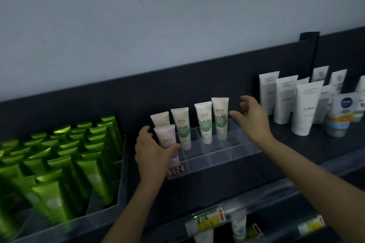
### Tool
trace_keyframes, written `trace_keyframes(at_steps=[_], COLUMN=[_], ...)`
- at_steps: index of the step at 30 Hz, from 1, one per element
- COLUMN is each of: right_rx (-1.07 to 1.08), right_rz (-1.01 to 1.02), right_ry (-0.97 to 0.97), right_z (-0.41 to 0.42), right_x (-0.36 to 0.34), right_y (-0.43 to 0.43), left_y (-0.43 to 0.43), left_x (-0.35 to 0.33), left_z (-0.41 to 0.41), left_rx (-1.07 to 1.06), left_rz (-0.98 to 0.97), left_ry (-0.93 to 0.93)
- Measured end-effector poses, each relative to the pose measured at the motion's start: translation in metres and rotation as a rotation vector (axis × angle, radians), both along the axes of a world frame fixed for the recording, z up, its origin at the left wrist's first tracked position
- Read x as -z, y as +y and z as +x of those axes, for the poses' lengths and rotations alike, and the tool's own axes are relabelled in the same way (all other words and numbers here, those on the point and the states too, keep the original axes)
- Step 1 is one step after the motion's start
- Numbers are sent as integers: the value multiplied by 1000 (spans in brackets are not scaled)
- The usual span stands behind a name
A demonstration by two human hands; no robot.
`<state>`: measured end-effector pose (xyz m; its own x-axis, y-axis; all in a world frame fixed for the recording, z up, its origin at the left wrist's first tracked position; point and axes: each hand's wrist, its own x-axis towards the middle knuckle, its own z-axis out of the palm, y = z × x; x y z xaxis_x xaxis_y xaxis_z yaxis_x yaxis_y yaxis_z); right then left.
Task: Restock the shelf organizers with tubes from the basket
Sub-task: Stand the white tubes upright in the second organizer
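Observation:
A clear tiered organizer (233, 149) sits on the dark shelf (296, 144) at the middle of the head view. My left hand (152, 154) grips a purple-and-white tube (165, 138) standing in its front left compartment. Behind it stand a pale tube (160, 118) and three white tubes with green leaf prints (182, 128) (204, 122) (220, 117) in the back rows. My right hand (250, 118) hovers open just right of the tallest green tube, fingers spread, holding nothing. The basket is not in view.
A grey tray full of several shiny green tubes (65, 165) stands at the left. White tubes (304, 108) and a blue-labelled tube (340, 116) stand at the right. Below, a shelf edge carries yellow price tags (209, 222) above more tubes.

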<state>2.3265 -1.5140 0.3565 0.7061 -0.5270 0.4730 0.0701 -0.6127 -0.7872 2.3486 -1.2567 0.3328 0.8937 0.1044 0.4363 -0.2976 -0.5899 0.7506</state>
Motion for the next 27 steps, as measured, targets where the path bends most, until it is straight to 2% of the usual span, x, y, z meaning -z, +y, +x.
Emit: trace_keyframes(at_steps=[3,5,7,9,12,17,19,22,27], right_rx=[-1,3,15,32,67,197,302,384,481], right_rz=[73,108,126,112,70,83,59,48,203], right_ry=[-88,-115,-105,-79,-20,81,172,318,598], right_z=[-32,-55,-77,-98,-133,-200,-245,-284,-371], right_x=[5,12,21,34,59,114,144,179,259], right_y=[1,0,-1,-3,-11,-33,-53,-65,-82], left_y=[-1,-4,-13,-29,-61,-113,-144,-168,-204], left_x=[-10,-14,-16,-13,-3,35,61,96,177], left_z=[-16,-28,-39,-52,-73,-110,-131,-145,-191], left_rx=[-79,-65,25,162,398,749,895,1004,1244], left_rz=[42,75,103,113,135,293,350,385,630], left_ry=[-100,-232,-373,-421,-386,-245,-237,-252,-1])
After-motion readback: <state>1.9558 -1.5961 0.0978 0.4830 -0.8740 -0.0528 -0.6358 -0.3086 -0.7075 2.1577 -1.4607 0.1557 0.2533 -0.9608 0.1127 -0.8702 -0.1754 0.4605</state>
